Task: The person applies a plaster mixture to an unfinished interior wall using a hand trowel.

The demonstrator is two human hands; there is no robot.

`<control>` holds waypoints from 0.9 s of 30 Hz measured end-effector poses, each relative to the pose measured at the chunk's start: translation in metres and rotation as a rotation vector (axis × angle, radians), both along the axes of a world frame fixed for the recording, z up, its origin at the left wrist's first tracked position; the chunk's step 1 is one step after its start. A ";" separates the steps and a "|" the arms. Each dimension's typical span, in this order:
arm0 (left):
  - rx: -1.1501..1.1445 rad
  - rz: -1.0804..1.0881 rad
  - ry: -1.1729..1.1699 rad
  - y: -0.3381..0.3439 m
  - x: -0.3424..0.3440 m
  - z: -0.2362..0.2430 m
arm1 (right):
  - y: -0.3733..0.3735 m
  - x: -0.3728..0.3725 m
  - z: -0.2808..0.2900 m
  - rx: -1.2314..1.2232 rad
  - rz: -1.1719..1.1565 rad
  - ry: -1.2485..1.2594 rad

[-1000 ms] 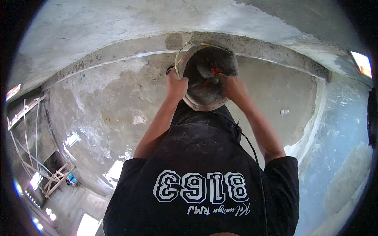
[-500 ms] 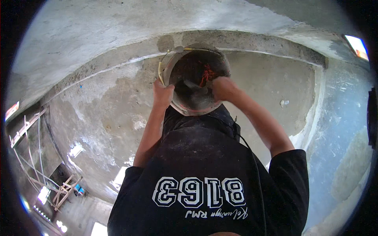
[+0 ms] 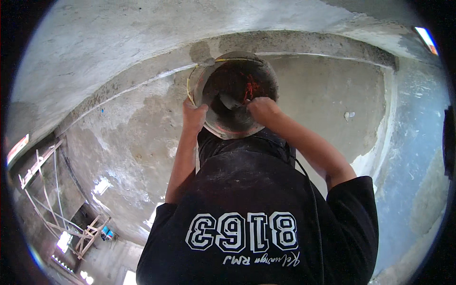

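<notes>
In front of my body is a round grey bucket [image 3: 227, 132], tilted so its dark inside faces me. My left hand [image 3: 194, 115] is closed on its left rim, thumb over the edge. My right hand [image 3: 262, 110] reaches in from the right, fingers closed round what looks like the handle of a trowel. The trowel's grey blade [image 3: 230, 101] points left inside the bucket; the handle is mostly hidden. Beyond the hand, orange-red streaks [image 3: 251, 88] mark the inside. A thin bucket handle with yellow covering [image 3: 189, 90] runs along the far left rim.
Grey plastered wall [image 3: 327, 95] surrounds me, with a raised concrete band [image 3: 304, 42] beyond the bucket. Wooden framing [image 3: 89, 235] and pale poles stand at the lower left. A bluish wall [image 3: 415, 128] rises on the right. A dark cord [image 3: 311, 190] hangs down my shirt.
My right hand and the trowel have shifted slightly left within the bucket. My left hand keeps its hold on the rim. The view has turned a little.
</notes>
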State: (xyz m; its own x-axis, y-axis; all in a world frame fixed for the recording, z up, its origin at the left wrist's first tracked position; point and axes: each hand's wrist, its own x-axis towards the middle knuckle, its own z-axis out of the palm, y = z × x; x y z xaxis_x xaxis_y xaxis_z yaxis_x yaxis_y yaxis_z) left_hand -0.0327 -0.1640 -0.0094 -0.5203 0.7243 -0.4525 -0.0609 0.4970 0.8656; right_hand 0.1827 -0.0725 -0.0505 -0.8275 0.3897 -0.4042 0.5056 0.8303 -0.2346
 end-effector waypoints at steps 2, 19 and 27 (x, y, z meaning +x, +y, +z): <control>-0.042 -0.019 0.015 0.001 0.000 0.005 | 0.016 -0.002 0.008 -0.061 0.006 0.037; -0.101 -0.044 0.023 0.011 -0.002 0.003 | 0.002 0.005 0.000 0.026 0.160 0.208; -0.049 -0.074 0.056 0.017 0.001 0.008 | 0.070 0.006 0.021 -0.131 -0.126 0.019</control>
